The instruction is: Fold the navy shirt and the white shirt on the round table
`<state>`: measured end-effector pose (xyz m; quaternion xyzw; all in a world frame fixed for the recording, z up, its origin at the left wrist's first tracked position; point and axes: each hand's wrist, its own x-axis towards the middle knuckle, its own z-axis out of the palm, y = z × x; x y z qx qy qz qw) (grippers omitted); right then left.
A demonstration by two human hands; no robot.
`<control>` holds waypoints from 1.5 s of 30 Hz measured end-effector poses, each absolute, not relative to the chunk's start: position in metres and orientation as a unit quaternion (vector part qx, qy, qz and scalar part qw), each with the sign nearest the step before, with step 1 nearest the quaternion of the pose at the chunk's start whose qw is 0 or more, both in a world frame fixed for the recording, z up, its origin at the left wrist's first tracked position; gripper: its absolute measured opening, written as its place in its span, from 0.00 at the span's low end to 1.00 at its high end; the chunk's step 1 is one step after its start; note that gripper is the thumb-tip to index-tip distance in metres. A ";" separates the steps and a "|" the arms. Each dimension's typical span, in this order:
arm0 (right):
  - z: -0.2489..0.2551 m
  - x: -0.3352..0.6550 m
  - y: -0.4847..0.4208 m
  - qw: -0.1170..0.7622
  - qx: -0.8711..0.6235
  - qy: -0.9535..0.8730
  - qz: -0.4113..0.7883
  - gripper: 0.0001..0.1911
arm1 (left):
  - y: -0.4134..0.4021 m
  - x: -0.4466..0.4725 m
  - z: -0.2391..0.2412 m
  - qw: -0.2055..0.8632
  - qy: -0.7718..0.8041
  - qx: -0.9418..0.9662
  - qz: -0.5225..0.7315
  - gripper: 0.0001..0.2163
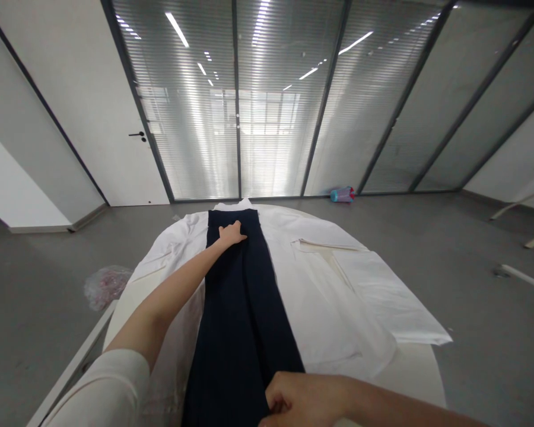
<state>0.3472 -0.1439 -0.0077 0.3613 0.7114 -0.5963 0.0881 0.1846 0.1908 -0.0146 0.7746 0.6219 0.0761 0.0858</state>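
Note:
Dark navy trousers (225,320) lie lengthwise over a white long-sleeved shirt (302,284) spread on a round white table (420,373). The waistband is at the far end, just below the shirt's collar (238,205). My left hand (232,233) rests on the trousers a little below the waistband, fingers apart against the cloth. Close to me, my right hand (305,397) is closed at the right side of the trousers, with fingers curled on the fabric. The lower ends of the legs run out of the frame.
A crumpled clear plastic bag (107,286) lies on the grey floor left of the table. By the glass partition (271,118) sits a blue and pink item (342,194). White furniture legs (525,277) stand at the right, and a door (129,160) is at the left.

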 end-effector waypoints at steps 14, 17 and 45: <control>-0.005 0.333 -0.148 0.061 0.452 0.556 -0.695 0.13 | 0.179 0.167 -0.011 0.044 0.521 0.847 0.100 0.15; -0.012 0.329 -0.147 0.025 0.467 0.477 -0.744 0.05 | 0.164 0.163 -0.003 0.053 0.423 0.900 0.096 0.11; -0.015 0.344 -0.148 0.025 0.422 0.536 -0.731 0.08 | 0.055 0.162 -0.012 0.009 0.183 0.971 0.154 0.17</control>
